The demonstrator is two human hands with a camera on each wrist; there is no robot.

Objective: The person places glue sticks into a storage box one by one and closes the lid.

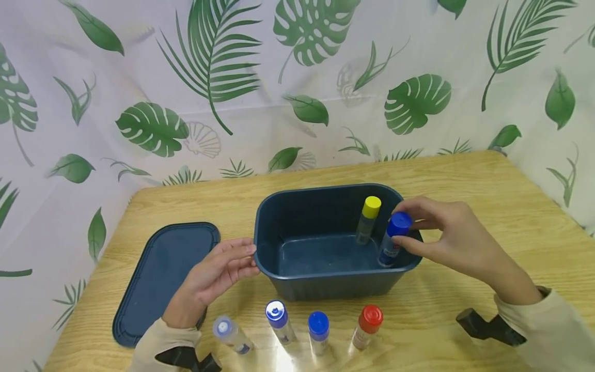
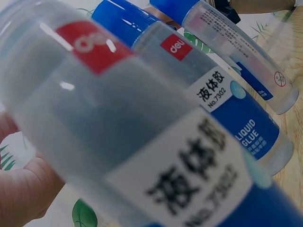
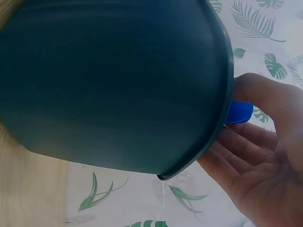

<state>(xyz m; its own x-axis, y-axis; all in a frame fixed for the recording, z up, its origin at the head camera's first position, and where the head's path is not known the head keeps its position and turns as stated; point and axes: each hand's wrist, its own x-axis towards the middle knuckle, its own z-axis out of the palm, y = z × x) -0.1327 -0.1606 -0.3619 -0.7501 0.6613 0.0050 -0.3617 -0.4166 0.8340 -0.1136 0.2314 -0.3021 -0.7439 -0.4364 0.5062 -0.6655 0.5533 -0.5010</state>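
Note:
A dark blue plastic bin [image 1: 325, 289] sits on the table. My right hand [image 1: 446, 235] pinches a blue-capped glue bottle [image 1: 400, 224] between thumb and fingers, just inside the bin's right end. In the right wrist view the bin wall hides all but the blue cap [image 3: 240, 112]. A yellow-capped glue bottle [image 1: 367, 221] stands inside, left of the held one. At the bin's left end, my left hand [image 1: 216, 274] touches the rim from outside with loosely bent fingers. A translucent-capped glue bottle [image 1: 232, 336] stands near the left wrist and fills much of the left wrist view.
In front of the bin stand two blue-capped glue bottles [image 1: 281, 323] and a red-capped bottle [image 1: 367, 326]. A dark blue lid [image 1: 162, 274] lies flat on the wooden table [image 1: 469, 206] at the left, partly behind the left forearm. Leaf-printed cloth [image 1: 251, 139] hangs behind.

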